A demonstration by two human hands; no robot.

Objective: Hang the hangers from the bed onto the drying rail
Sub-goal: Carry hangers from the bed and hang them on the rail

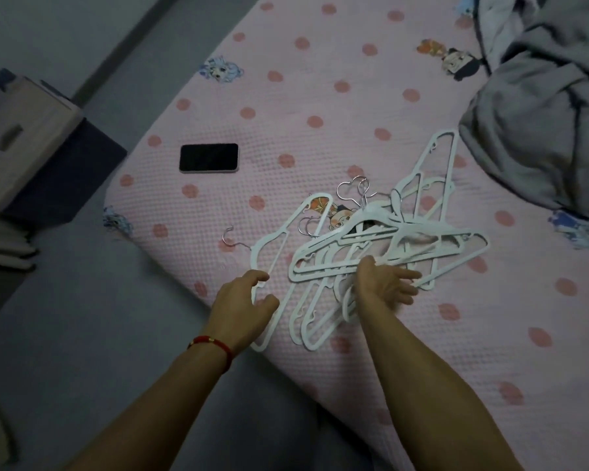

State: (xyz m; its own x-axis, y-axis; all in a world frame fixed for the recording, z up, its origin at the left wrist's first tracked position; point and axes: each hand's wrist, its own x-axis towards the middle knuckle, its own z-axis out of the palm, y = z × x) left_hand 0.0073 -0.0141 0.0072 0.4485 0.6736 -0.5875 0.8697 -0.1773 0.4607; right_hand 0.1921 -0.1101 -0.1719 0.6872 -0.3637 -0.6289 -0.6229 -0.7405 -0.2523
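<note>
Hangers point(371, 246) lie in a tangled white heap on the bed point(320, 96), near its front edge, metal hooks crossing one another and frames interlocked. Going left to right: a dark phone point(208, 158) lies face up toward the bed's left edge, well apart from the heap. The left hand point(244, 300), a red bracelet point(215, 345) on its wrist, has fingers loosely curved around the leftmost hanger's frame, and I cannot tell whether the grip is closed on it. The right hand point(385, 283) is released, fingers spread over the heap's front. A rumpled grey blanket point(541, 124) fills the far right corner.

Risks, as I judge them: lifting one hanger may drag others along by snagged hooks, spilling some over the front edge to the floor.

No brand, label or writing is readable; the sheet shows only cartoon figures.
</note>
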